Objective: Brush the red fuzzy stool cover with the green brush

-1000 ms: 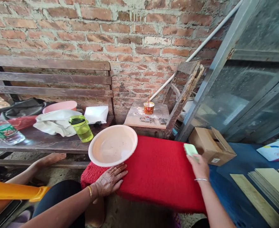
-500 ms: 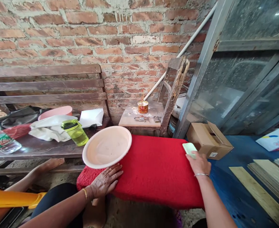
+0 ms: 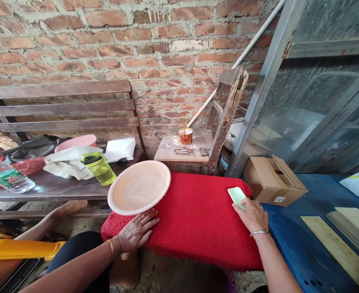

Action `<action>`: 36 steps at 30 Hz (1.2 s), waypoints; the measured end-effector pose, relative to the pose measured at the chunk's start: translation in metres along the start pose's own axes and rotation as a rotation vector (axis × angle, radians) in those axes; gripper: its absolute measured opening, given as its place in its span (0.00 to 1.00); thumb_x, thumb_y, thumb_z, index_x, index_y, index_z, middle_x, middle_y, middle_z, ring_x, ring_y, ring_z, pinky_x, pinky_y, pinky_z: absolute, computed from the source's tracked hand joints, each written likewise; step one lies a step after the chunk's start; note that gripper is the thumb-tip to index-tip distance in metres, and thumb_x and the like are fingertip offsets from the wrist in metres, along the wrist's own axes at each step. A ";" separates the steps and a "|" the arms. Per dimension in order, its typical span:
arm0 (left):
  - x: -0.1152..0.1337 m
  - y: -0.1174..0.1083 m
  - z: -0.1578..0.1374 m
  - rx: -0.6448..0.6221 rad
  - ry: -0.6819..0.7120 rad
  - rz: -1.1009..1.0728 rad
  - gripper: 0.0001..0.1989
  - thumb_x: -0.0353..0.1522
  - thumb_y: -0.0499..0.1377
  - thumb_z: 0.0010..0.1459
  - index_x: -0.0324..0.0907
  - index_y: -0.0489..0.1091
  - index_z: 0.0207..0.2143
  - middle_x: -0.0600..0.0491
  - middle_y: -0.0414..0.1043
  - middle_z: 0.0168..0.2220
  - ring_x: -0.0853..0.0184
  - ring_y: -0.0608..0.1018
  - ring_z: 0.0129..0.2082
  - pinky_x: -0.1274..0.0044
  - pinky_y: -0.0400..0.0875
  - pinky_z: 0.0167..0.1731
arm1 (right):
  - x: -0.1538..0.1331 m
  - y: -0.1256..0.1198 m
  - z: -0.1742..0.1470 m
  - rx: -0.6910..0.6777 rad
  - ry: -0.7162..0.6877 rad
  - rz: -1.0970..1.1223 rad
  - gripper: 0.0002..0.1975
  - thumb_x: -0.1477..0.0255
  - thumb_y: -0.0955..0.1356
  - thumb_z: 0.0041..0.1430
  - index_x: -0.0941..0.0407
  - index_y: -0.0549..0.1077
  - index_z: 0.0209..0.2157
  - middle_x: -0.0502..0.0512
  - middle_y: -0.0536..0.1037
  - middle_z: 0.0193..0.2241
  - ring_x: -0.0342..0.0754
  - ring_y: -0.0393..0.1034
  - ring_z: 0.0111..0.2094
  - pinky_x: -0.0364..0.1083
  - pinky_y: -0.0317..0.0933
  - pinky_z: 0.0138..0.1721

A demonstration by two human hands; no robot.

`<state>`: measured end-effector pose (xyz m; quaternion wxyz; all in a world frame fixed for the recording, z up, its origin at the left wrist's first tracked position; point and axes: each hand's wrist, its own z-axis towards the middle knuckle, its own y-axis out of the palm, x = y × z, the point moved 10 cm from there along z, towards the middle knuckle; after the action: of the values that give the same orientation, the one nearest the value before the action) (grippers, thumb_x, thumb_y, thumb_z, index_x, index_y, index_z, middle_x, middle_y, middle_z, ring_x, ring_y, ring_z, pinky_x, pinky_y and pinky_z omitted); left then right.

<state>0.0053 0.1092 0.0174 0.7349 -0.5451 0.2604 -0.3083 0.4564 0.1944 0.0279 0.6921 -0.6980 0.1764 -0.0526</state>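
My left hand (image 3: 139,230) lies flat on a fuzzy red cloth (image 3: 194,219), its fingers stretched out beside the near rim of a pale pink basin (image 3: 139,188). Whether the fingertips touch that rim, I cannot tell. The basin looks empty apart from a few dark specks and stands on the left end of the cloth. Toward the cloth's right end, my right hand (image 3: 252,215) grips a flat, mint-green phone (image 3: 236,197) by its near end. The phone is at the cloth surface, its far end pointing up and left.
A wooden bench (image 3: 60,108) on the left bears a green bottle (image 3: 101,169), a water bottle (image 3: 11,179) and cloths. Behind stands a chair (image 3: 170,152) with an incense tin (image 3: 186,136) and padlocks. A cardboard box (image 3: 271,183) and wooden strips (image 3: 332,244) lie on the blue surface at right.
My right hand has drawn the phone left across the cloth, away from the box, and turned it slightly. My left hand stays by the basin. The view has shifted a little.
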 end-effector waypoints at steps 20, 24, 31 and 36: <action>-0.001 0.000 0.000 -0.006 -0.011 -0.042 0.25 0.31 0.52 0.67 0.48 0.63 0.65 0.48 0.64 0.65 0.58 0.66 0.65 0.65 0.65 0.62 | 0.001 -0.015 -0.006 0.098 -0.096 -0.154 0.21 0.58 0.62 0.66 0.47 0.76 0.55 0.62 0.73 0.40 0.55 0.71 0.39 0.51 0.63 0.44; -0.001 0.004 -0.001 0.006 -0.008 -0.039 0.24 0.30 0.52 0.67 0.46 0.64 0.64 0.47 0.64 0.65 0.58 0.66 0.65 0.65 0.66 0.61 | 0.023 -0.032 -0.006 0.198 0.049 -0.176 0.23 0.56 0.61 0.67 0.50 0.76 0.55 0.65 0.73 0.38 0.57 0.71 0.37 0.52 0.64 0.40; -0.003 0.005 -0.001 -0.009 -0.029 -0.067 0.26 0.30 0.52 0.66 0.48 0.62 0.65 0.48 0.63 0.65 0.57 0.66 0.65 0.64 0.66 0.62 | -0.006 -0.017 -0.008 0.139 -0.103 -0.166 0.20 0.59 0.63 0.65 0.47 0.77 0.54 0.62 0.74 0.40 0.54 0.71 0.37 0.50 0.64 0.42; -0.002 0.009 -0.002 -0.010 -0.017 -0.074 0.25 0.30 0.52 0.66 0.47 0.63 0.65 0.47 0.63 0.65 0.57 0.66 0.65 0.64 0.65 0.62 | 0.022 -0.028 -0.007 0.224 0.035 -0.128 0.23 0.56 0.61 0.67 0.49 0.77 0.54 0.63 0.73 0.39 0.56 0.70 0.36 0.51 0.65 0.41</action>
<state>0.0039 0.1111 0.0087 0.7224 -0.5609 0.2352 -0.3291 0.4796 0.1798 0.0524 0.7577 -0.6252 0.1367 -0.1280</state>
